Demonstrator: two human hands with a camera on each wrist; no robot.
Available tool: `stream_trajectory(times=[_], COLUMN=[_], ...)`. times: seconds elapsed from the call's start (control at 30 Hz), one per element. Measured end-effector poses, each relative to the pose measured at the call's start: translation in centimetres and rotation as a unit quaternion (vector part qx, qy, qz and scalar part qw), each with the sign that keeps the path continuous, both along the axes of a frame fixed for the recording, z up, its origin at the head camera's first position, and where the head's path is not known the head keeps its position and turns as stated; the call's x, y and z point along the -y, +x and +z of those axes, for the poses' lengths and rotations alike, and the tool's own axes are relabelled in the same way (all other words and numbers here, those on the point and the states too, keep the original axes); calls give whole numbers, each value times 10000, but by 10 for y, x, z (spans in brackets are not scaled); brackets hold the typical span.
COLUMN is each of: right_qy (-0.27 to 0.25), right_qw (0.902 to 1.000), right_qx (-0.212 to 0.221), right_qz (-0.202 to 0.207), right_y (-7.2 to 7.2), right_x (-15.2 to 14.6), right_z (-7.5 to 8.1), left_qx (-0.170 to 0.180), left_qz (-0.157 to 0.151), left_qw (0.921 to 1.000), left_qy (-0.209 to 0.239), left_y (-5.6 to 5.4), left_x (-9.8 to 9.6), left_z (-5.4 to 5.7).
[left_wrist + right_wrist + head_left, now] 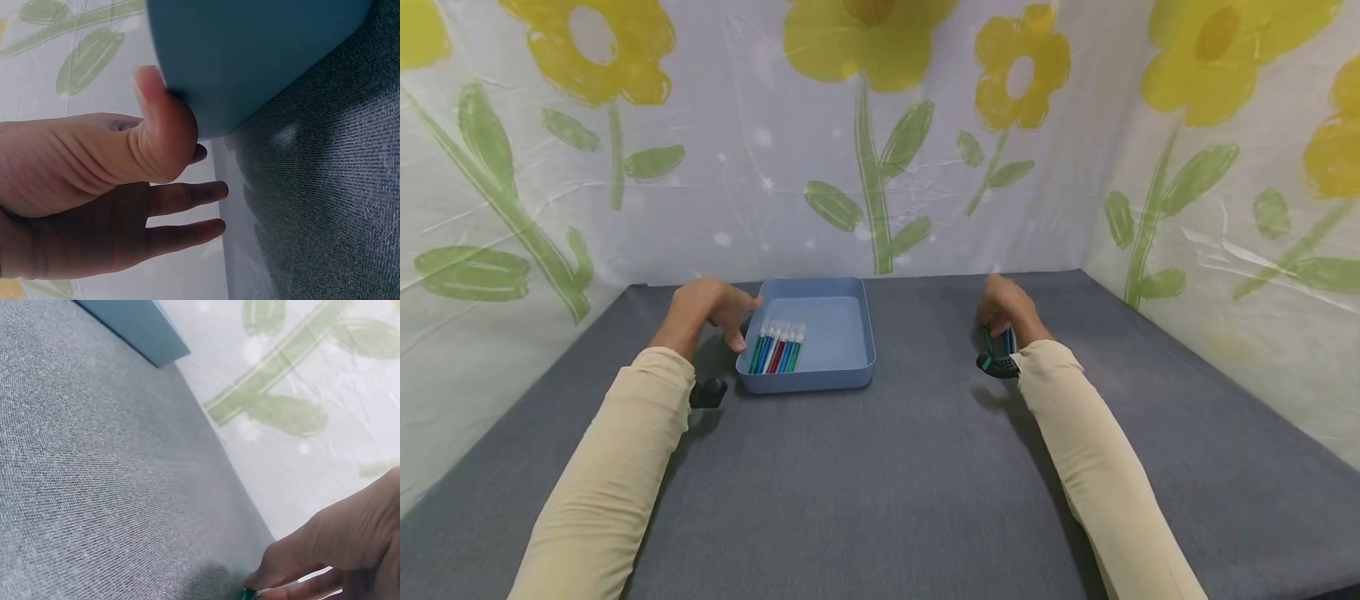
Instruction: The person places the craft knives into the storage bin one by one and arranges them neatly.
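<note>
In the head view a blue tray [842, 379] stands at the back left of the table. Several slim markers [777, 346] with pale clear ends lie side by side in its left part, in green, blue, red and white. My left hand [718, 308] is at the tray's left side. Its thumb [165, 134] touches the tray wall [250, 56], and the other fingers reach out loosely beside it. To the right, my right hand [1007, 304] pinches a green marker [248, 593], mostly hidden by the fingers. Blue and white marker parts [1008, 342] show under that hand.
A grey cloth covers the table [850, 483]. A white curtain [715, 183] with yellow flowers hangs behind the back edge and along both sides. Dark wrist devices [997, 365] sit under both cuffs.
</note>
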State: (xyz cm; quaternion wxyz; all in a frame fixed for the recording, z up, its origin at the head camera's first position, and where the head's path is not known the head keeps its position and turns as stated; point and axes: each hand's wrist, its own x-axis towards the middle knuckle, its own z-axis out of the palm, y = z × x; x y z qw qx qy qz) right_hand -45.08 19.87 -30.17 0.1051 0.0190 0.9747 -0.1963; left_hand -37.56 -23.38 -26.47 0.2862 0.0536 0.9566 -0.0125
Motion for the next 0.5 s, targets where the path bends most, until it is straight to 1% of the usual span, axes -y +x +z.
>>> stream_trajectory(times=[0.1,0.17,0.23,0.4,0.5], right_qy=[8,-98,-212,-592,-840], right_qw=[10000,9999,9994,9939,9897], right_qx=[-25,-99,-271,-932,-1162], right_qz=[15,49,66,-11,-42], right_y=[3,8,14,26,31], right_x=[0,-1,-3,-7,-4], right_z=[3,10,21,52,65], left_qx=[3,25,36,-16,-7], left_qz=[39,67,9,-133,-178], left_qw=[10000,10000,10000,9999,9998], left_qy=[43,68,66,28,-25], left_y=[0,1,1,-1,-3], left_x=[0,0,0,0,0], left_z=[0,-1,-1,0,-1])
